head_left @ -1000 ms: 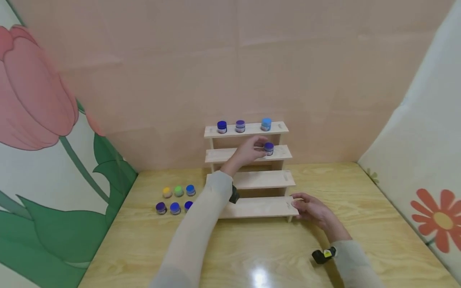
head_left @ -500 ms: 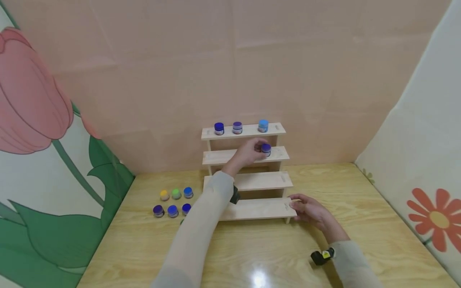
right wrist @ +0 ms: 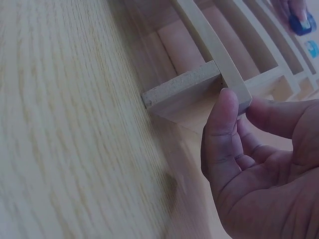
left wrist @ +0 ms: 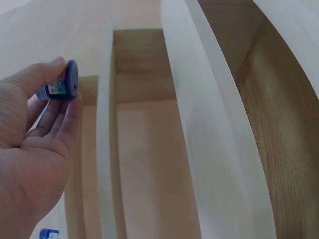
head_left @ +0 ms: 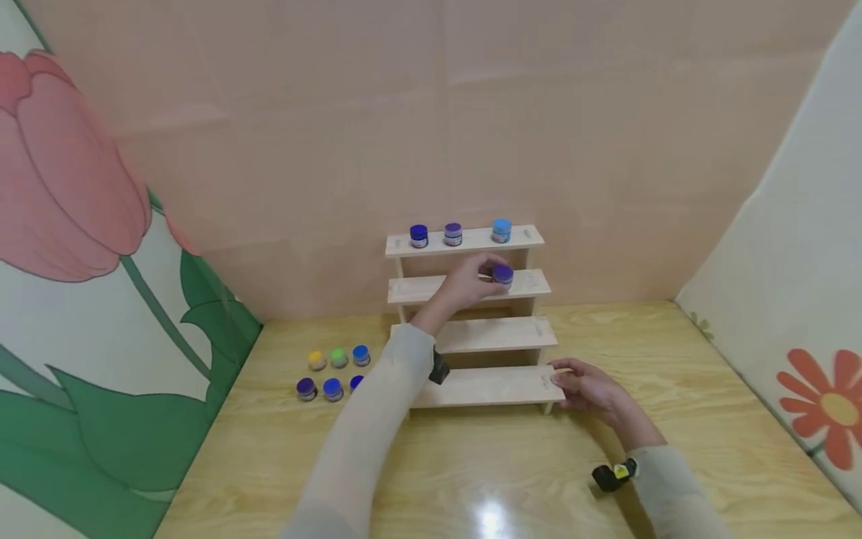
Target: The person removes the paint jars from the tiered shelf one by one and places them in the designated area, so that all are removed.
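My left hand (head_left: 466, 281) grips a small paint jar (head_left: 502, 275) with a purple-blue lid at the right part of the second shelf from the top. In the left wrist view, thumb and fingers pinch the jar (left wrist: 60, 84), its lid tilted towards the camera. The shelves belong to a four-step pale wooden display stand (head_left: 494, 385). At the stand's lower right corner, my right hand (head_left: 592, 391) pinches the end of the bottom shelf. The right wrist view shows thumb and index finger on that shelf end (right wrist: 234, 84).
A dark blue jar (head_left: 419, 236), a purple jar (head_left: 453, 234) and a light blue jar (head_left: 501, 230) stand on the top shelf. Left of the stand, several jars sit in two rows on the wood-grain table (head_left: 431, 479), including a yellow jar (head_left: 316, 361) and a green jar (head_left: 339, 357).
My left fingers have drawn in round the purple-lidded jar, which now sits slightly higher with its lid tipped forward. My right hand keeps its hold on the bottom shelf.
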`<control>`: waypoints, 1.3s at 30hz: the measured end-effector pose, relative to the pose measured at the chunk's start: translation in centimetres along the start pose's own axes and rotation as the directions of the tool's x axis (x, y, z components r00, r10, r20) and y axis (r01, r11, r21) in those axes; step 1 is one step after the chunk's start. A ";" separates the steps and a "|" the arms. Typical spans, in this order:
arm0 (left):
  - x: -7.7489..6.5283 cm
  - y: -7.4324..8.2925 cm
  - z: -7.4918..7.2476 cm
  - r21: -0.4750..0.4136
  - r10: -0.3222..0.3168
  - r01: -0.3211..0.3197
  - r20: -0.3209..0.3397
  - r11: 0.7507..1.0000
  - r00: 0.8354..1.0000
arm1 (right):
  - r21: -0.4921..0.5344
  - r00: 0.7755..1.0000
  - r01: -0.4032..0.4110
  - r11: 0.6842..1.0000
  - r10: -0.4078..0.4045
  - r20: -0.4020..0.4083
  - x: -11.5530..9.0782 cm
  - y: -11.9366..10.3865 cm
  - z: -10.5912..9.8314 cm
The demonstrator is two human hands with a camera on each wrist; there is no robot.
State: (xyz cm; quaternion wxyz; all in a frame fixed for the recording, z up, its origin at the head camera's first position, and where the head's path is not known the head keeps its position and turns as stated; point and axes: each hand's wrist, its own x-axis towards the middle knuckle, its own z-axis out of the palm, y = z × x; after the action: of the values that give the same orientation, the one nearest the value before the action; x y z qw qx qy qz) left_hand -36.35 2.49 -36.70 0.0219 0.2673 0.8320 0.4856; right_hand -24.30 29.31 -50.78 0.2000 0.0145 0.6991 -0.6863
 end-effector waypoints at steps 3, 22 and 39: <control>-0.7 0.4 -0.4 -0.002 0.037 -0.037 0.007 0.999 0.999 | 0.006 1.000 0.005 1.000 -0.005 0.010 0.0 0.0 -0.2; -6.6 -1.2 -3.6 0.045 0.029 -0.030 0.007 0.999 1.000 | -0.006 1.000 -0.030 1.000 0.030 -0.006 0.4 0.3 -0.4; -11.1 -3.3 -7.4 0.013 -0.034 0.035 -0.048 0.999 0.998 | -0.019 1.000 -0.013 1.000 0.013 0.002 0.3 0.0 -0.7</control>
State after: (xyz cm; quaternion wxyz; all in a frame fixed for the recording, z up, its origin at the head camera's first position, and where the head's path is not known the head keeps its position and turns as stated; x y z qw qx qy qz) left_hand -30.44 -9.88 -37.97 0.0086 0.2412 0.8401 0.4857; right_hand -24.76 29.86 -50.94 0.2055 0.0164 0.7052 -0.6784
